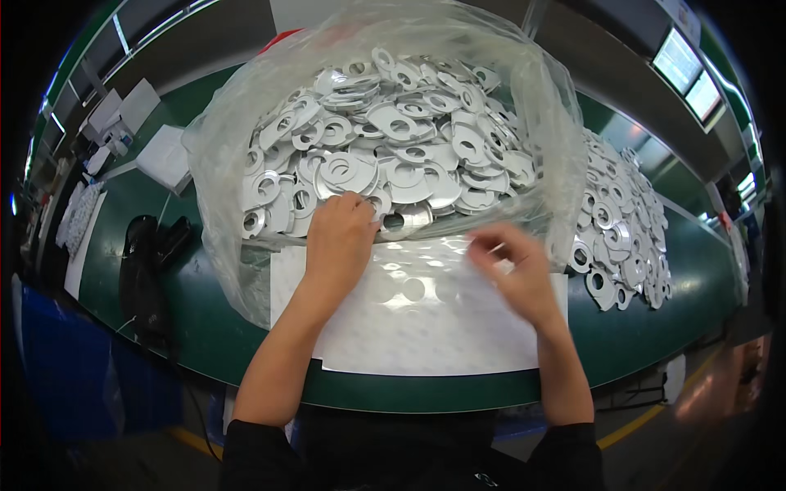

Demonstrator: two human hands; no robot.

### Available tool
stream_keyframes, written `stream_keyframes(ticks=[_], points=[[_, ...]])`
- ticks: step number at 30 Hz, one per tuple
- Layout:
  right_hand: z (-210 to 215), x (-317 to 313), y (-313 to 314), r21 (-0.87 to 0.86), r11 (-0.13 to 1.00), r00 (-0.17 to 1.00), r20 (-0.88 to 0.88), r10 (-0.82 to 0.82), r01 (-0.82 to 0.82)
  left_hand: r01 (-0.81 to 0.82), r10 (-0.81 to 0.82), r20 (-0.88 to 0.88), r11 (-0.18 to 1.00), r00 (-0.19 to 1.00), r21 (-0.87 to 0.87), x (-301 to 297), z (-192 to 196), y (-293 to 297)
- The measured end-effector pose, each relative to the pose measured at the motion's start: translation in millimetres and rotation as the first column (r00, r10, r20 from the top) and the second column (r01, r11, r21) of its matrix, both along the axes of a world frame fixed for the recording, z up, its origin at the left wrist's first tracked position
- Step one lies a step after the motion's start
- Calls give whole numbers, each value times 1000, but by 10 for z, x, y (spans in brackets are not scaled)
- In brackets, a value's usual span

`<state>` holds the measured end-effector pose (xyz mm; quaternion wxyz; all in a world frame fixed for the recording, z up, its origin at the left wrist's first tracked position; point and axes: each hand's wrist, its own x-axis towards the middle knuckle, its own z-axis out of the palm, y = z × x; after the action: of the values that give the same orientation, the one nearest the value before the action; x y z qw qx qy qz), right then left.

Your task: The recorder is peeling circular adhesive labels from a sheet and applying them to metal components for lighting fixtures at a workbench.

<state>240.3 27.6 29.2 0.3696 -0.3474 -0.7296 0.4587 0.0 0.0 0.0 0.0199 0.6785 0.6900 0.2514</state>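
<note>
Left hand (340, 237) rests on metal washers (393, 147) in the plastic bag (221, 164), fingers curled; grip unclear. Right hand (520, 274) fingers pinched narrow above the white sheet (426, 327).

The scene is brightly and evenly lit from overhead. Glare runs along the clear plastic bag (246, 147) from nine to twelve o'clock, and the heaped metal discs (393, 147) throw back sharp white highlights. The white sheet (426, 327) near the centre is almost blown out — its surface detail is faint. Soft, short shadows lie under the left hand (340, 237) and forearm. The right hand (516, 266) is smeared by motion blur, its fingers (490, 245) indistinct. Fisheye distortion bends the green bench (688, 303) edge into a curve, and the corners fall to black vignette — darkest at three, six and nine o'clock.
</note>
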Motion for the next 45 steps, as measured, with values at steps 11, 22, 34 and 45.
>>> stream_keyframes(ticks=[11,22,34,45], points=[[-167,-369,-616,278,766,763,515,391,-580,171,-391,794,920,465,353,139,182,5],[-77,-436,-731,200,822,682,676,278,-533,625,302,768,764,-565,159,501,-182,-1],[-26,-328,-678,137,805,663,654,364,-577,610,331,832,792,-445,11,614,-177,12],[410,-33,-458,159,755,740,402,539,-636,623,327,841,782,-431,15,617,-154,4]])
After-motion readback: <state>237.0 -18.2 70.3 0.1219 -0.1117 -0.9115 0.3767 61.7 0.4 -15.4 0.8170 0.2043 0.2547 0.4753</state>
